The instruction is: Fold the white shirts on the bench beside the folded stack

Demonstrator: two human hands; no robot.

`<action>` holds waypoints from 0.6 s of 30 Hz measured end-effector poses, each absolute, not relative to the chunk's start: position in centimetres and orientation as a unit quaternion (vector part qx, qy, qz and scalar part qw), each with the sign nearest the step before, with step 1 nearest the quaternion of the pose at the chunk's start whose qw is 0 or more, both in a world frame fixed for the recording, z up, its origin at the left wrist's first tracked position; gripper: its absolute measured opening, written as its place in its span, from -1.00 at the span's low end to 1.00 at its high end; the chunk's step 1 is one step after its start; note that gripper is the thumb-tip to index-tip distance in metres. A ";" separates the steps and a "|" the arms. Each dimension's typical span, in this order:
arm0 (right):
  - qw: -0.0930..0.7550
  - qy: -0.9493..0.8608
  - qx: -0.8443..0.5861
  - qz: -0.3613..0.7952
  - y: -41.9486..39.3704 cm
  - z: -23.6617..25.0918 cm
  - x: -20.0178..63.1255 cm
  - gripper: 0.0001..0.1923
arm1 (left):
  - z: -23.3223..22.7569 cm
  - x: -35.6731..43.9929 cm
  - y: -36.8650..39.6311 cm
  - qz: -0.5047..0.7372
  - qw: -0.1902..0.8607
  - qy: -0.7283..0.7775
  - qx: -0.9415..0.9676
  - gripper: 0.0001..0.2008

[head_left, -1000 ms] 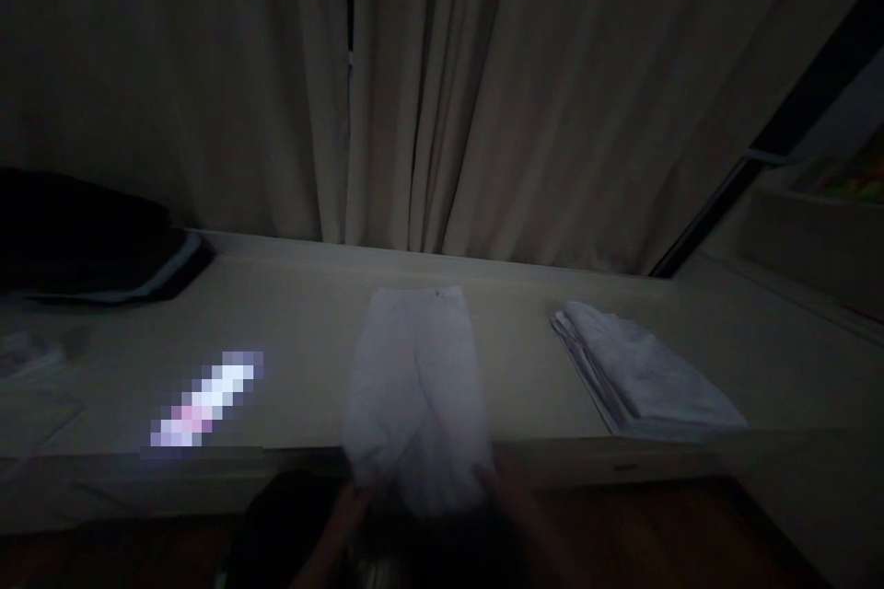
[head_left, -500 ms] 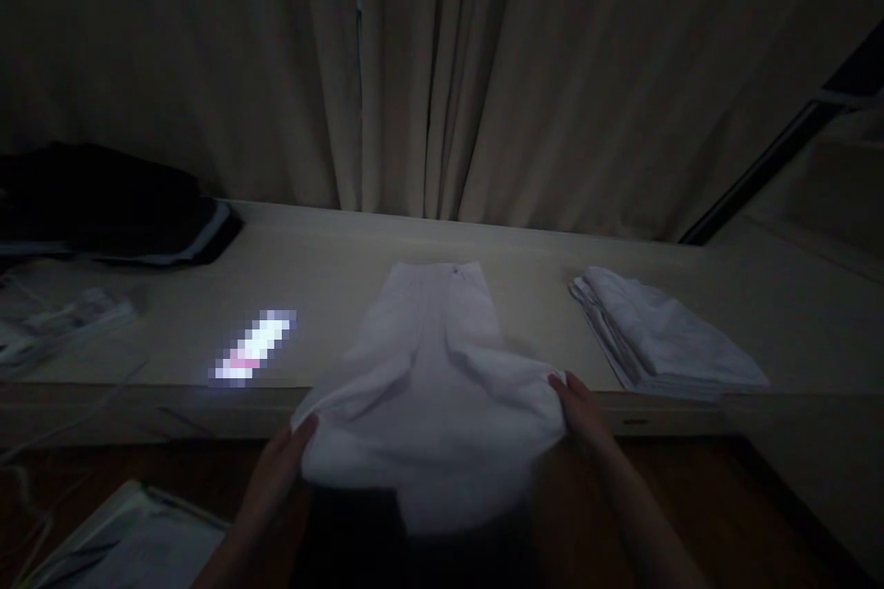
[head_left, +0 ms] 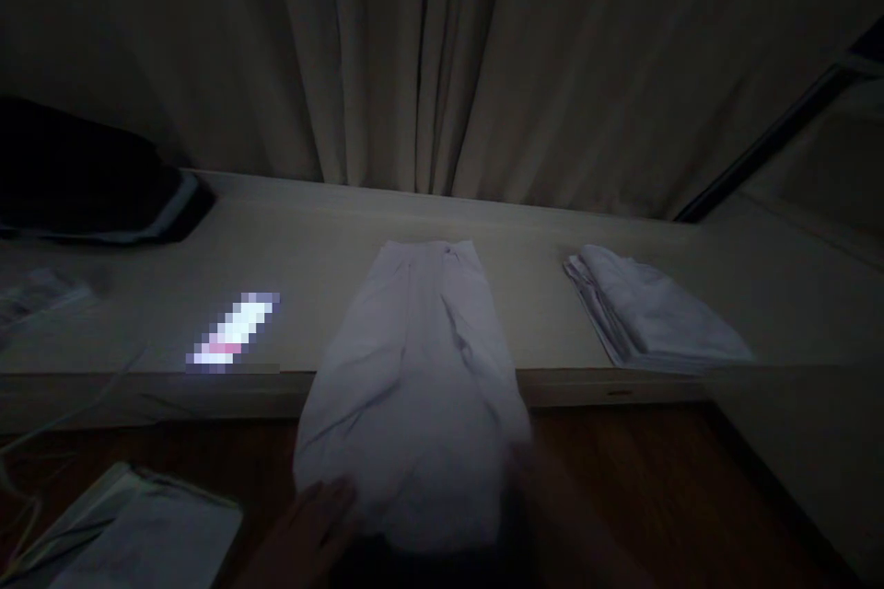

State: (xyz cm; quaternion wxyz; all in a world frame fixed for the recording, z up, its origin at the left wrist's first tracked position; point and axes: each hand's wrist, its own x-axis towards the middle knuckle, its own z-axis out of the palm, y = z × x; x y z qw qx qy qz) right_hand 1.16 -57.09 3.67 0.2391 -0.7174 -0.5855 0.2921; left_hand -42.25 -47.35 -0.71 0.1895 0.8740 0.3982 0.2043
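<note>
head view: pretty dark in here, but a white garment (head_left: 414, 377) is lying lengthwise on the pale table (head_left: 310, 239), top end near the curtain (head_left: 442, 64) and bottom end hanging off the front edge toward the person. looks to me like the smoothing-out step before a fold, so the next move is probably calling for a solid grip on both bottom corners and an even lift so it isn't bunching up.

the left hand (head_left: 321, 520) is sitting right at the lower left corner of the garment, fingers looking loose and touching or just under the hem; can't tell if it's actually pinching the cloth. the right hand (head_left: 552, 515) is just a dark blur beside the lower right edge, and i can't tell whether it's gripping anything.

a folded pile of white cloth (head_left: 656, 308) is lying on the table well off to the right, a dark bundle (head_left: 83, 179) is sitting far left, and some papers (head_left: 131, 538) are down on the wooden floor (head_left: 656, 488).
</note>
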 end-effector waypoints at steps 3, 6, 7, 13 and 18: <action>0.254 -0.557 -0.723 0.320 -55.8 3.2 -0.5 -0.57 | -1.3 -40.5 -46.9 0.184 0.207 0.357 0.892 -0.43; 0.256 -0.544 -0.734 0.316 -54.0 2.3 -0.5 -0.58 | -0.8 -39.7 -45.7 0.185 0.215 0.399 0.872 -0.38; 0.248 -0.554 -0.732 0.309 -53.4 1.9 -0.3 -0.59 | -0.5 -39.6 -45.2 0.186 0.217 0.415 0.864 -0.39; 0.184 -0.635 -0.714 0.233 -49.1 2.9 1.4 -0.67 | 2.3 -39.4 -41.0 0.205 0.215 0.466 0.833 -0.68; 0.328 -0.617 -0.711 0.084 -45.0 11.4 2.2 -0.58 | 10.8 -37.9 -36.1 0.293 0.240 0.572 0.728 -0.63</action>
